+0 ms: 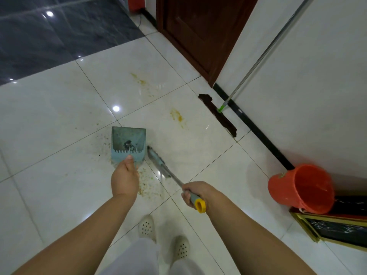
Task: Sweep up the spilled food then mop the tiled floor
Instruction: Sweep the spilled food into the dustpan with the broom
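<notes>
We noted a pale blue dustpan (128,144) flat on the white tiled floor (59,120), dark debris inside. Beside it lay a brush (157,162) with a yellow-tipped grey handle. Crumbs (148,186) and yellow smears (176,116) marked the tiles. A mop (218,116) leaned against the wall, its dark head on the floor.

One wide-angle view from the person's head looks steeply down at the tiled floor (59,120). Both forearms reach in from the bottom edge, close to the lens.
</notes>
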A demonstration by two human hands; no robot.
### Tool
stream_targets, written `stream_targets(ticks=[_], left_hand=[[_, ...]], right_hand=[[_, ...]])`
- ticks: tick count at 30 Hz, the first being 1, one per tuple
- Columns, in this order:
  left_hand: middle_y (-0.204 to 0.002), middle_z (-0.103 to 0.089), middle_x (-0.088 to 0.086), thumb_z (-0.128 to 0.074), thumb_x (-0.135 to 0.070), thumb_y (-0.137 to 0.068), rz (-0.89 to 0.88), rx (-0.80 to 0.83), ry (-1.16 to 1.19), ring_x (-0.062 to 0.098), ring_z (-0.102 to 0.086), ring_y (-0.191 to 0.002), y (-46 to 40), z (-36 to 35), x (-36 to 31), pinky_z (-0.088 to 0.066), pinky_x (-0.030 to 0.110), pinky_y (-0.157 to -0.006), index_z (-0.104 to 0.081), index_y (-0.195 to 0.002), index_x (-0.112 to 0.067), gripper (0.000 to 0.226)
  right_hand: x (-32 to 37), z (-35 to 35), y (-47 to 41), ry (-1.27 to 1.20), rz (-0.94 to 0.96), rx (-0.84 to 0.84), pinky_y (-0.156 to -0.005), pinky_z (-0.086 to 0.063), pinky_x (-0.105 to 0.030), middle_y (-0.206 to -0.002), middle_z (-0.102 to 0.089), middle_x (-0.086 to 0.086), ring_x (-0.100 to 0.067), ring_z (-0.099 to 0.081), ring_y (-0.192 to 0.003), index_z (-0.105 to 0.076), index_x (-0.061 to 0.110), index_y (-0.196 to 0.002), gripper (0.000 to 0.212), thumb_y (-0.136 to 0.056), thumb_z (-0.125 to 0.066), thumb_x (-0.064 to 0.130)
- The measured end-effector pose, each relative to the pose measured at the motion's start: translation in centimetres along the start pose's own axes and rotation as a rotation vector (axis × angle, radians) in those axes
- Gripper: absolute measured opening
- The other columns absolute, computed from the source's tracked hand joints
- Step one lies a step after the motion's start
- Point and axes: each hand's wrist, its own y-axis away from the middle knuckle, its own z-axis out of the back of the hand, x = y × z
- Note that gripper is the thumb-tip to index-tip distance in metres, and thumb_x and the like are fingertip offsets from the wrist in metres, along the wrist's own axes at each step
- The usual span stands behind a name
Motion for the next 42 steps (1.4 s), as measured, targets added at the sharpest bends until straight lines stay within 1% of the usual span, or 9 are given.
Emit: stream_targets(ticks=[3, 8, 10, 17, 22, 27, 31, 35, 42], left_hand=[[-0.099, -0.066, 0.016, -0.021, -0.046, -0.101, 0.006, -0.003, 0.023, 0.033, -0.062, -0.094, -0.4, 0.3, -0.2, -0.05, 0.039, -0.084, -0.063, -0.108, -0.004, 0.06], [-0.069, -0.055, 0.002, -0.022, -0.045, -0.101, 0.018, -0.001, 0.062, 0.023, -0.055, -0.071, -1.1, 1.1, -0.1, -0.041, 0.028, -0.069, -0.06, -0.095, -0.011, 0.051], [-0.069, -0.055, 0.0, -0.023, -0.046, -0.101, 0.021, 0.003, 0.074, 0.021, -0.054, -0.071, -1.7, 1.3, 0.4, -0.042, 0.029, -0.07, -0.059, -0.092, -0.012, 0.05], [-0.077, -0.058, 0.005, -0.024, -0.05, -0.099, 0.018, 0.002, 0.099, 0.023, -0.055, -0.074, -3.8, 2.1, 2.4, -0.05, 0.038, -0.075, -0.055, -0.079, -0.014, 0.052], [-0.066, -0.055, 0.002, -0.025, -0.047, -0.1, -0.002, -0.015, 0.103, 0.02, -0.051, -0.064, -3.8, 2.9, 3.2, -0.045, 0.034, -0.069, -0.05, -0.069, -0.017, 0.051], [-0.082, -0.061, 0.004, -0.026, -0.049, -0.099, 0.017, -0.03, 0.122, 0.023, -0.058, -0.08, -3.0, 3.5, 3.9, -0.051, 0.039, -0.081, -0.059, -0.092, -0.012, 0.05], [-0.077, -0.058, 0.002, -0.026, -0.047, -0.1, 0.037, -0.043, 0.157, 0.025, -0.057, -0.08, -1.6, 4.1, 4.1, -0.051, 0.041, -0.084, -0.058, -0.086, -0.013, 0.049], [-0.085, -0.063, 0.02, -0.024, -0.047, -0.1, -0.001, -0.081, 0.115, 0.036, -0.061, -0.082, 0.3, 4.6, 5.0, -0.051, 0.041, -0.08, -0.062, -0.095, -0.003, 0.058], [-0.067, -0.054, 0.003, -0.025, -0.047, -0.1, -0.015, -0.075, 0.128, 0.023, -0.054, -0.069, 5.0, 5.4, 6.3, -0.045, 0.033, -0.07, -0.052, -0.069, -0.016, 0.052]], right_hand=[[0.8, 1.2, 0.3, -0.002, 0.055, -0.045, -0.028, -0.038, -0.013, -0.066, -0.048, -0.012, -0.009, -0.041, -0.023, -0.048, -0.002, -0.088, 0.012, -0.096, -0.05, 0.007], [4.2, 4.6, -0.5, -0.129, 0.119, -0.128, -0.027, -0.037, -0.012, -0.062, -0.047, -0.014, -0.01, -0.04, -0.021, -0.044, 0.0, -0.083, 0.016, -0.097, -0.048, 0.007], [5.4, 5.6, -1.0, -0.201, 0.135, -0.15, -0.027, -0.037, -0.012, -0.052, -0.051, -0.016, -0.011, -0.04, -0.021, -0.044, 0.0, -0.082, 0.017, -0.097, -0.048, 0.007], [7.1, 5.0, -3.2, -0.262, 0.135, -0.207, -0.027, -0.039, -0.012, -0.062, -0.046, -0.013, -0.012, -0.04, -0.02, -0.046, 0.0, -0.085, 0.014, -0.097, -0.047, 0.006], [4.7, 1.7, -4.0, -0.108, 0.107, -0.188, -0.03, -0.041, -0.012, -0.07, -0.044, -0.014, -0.011, -0.04, -0.021, -0.046, -0.002, -0.089, 0.009, -0.096, -0.049, 0.004], [1.3, -2.1, -4.3, 0.107, 0.051, -0.094, -0.03, -0.038, -0.012, -0.067, -0.047, -0.013, -0.01, -0.04, -0.023, -0.045, -0.001, -0.086, 0.012, -0.095, -0.051, 0.005], [-1.4, -4.5, -3.1, 0.191, 0.01, -0.021, -0.031, -0.038, -0.012, -0.065, -0.046, -0.009, -0.009, -0.041, -0.024, -0.048, 0.0, -0.087, 0.012, -0.095, -0.051, 0.008], [-3.2, -3.8, -1.9, 0.174, 0.026, -0.03, -0.031, -0.039, -0.011, -0.068, -0.048, -0.01, -0.008, -0.042, -0.024, -0.049, 0.001, -0.085, 0.014, -0.095, -0.053, 0.01], [-7.4, 2.8, -0.1, 0.0, 0.145, -0.097, -0.03, -0.038, -0.012, -0.067, -0.048, -0.012, -0.009, -0.04, -0.023, -0.049, -0.001, -0.089, 0.012, -0.096, -0.051, 0.009]])
